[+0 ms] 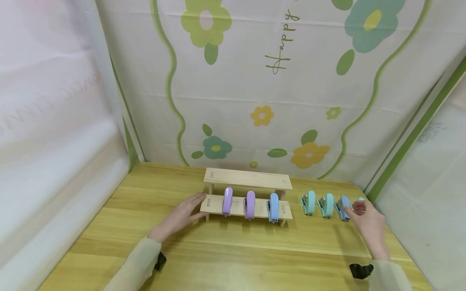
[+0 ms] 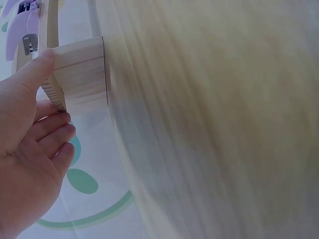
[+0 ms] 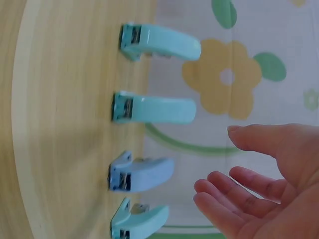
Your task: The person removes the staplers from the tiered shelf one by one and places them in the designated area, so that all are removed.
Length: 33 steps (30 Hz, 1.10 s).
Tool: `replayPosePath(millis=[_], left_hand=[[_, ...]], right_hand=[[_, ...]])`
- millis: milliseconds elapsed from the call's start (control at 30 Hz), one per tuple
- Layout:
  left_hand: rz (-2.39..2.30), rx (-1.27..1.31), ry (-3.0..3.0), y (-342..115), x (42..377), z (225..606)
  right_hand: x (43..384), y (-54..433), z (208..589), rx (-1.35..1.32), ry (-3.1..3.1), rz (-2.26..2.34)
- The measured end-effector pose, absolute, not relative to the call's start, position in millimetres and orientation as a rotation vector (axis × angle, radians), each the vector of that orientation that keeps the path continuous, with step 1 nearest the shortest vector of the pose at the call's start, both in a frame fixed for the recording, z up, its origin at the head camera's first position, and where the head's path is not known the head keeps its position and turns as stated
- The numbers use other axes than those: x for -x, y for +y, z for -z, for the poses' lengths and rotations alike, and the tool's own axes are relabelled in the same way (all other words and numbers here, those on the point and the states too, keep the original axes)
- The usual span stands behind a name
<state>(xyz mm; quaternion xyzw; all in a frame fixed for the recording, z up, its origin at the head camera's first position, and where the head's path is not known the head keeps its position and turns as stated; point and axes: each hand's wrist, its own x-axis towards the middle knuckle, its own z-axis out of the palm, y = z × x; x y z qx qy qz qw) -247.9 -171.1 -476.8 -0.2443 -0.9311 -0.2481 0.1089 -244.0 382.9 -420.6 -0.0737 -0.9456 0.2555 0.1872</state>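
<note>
My left hand [image 1: 182, 215] grips the left end of a two-step wooden rack [image 1: 214, 204], its thumb on the board's edge in the left wrist view. On the lower step stand two purple staplers [image 1: 227, 201] and one blue stapler [image 1: 274, 207]. My right hand [image 3: 269, 184] hangs with fingers loosely bent and nothing held, near a second blue stapler [image 3: 142, 174] on the table. Two mint-green staplers [image 3: 164, 109] stand to its left in the head view. Another mint-green stapler [image 3: 139, 222] is mostly hidden behind the right hand in the head view.
The rack's upper step [image 1: 251, 178] bears nothing. A wood-grain table [image 1: 233, 258] lies beneath everything. White flower-printed cloth [image 1: 233, 89] rises behind the table, with more cloth walls at the left [image 1: 62, 153] and right [image 1: 429, 194].
</note>
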Motion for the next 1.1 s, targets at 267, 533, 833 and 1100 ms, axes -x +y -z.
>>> replayPosePath(millis=[267,533,833,1100], left_hand=[[0.724,0.724,-2.764,-171,250,476],[0.710,0.726,-2.735,-170,249,476],[0.720,0.716,-2.779,-171,249,476],[0.712,0.712,-2.790,-171,249,475]], right_hand=[[232,345,414,0.074,-2.677,-0.768],[222,308,412,-0.065,-2.660,-0.821],[219,270,414,-0.164,-2.667,-0.876],[219,240,417,-0.246,-2.661,-0.919]])
